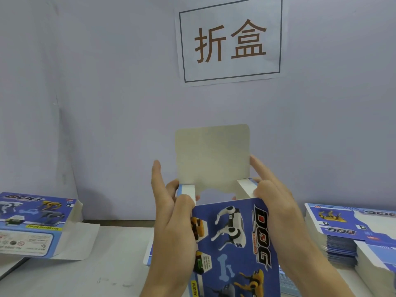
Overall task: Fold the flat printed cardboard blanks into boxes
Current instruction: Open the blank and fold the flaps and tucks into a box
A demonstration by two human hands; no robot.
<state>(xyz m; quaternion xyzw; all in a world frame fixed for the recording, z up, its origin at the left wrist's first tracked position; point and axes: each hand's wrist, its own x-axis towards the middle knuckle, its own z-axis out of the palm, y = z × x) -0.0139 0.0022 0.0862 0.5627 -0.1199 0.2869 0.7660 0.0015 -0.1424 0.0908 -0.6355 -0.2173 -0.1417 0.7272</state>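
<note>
I hold a blue printed "DOG" box (233, 243) upright in front of me, its far end open. Its grey top flap (212, 157) stands up toward the wall. My left hand (171, 211) grips the box's left side, the thumb on the left side flap (188, 189). My right hand (272, 194) grips the right side, with fingers on the right side flap (246, 187) and the index finger against the top flap's edge. A stack of flat blanks (351, 230) lies at the right. A folded box (36, 224) lies on its side at the left.
A white table (102, 271) runs under everything. A lilac wall (107, 103) stands close behind, with a paper sign (230, 39) taped to it. More flat blanks (147, 254) lie under the held box.
</note>
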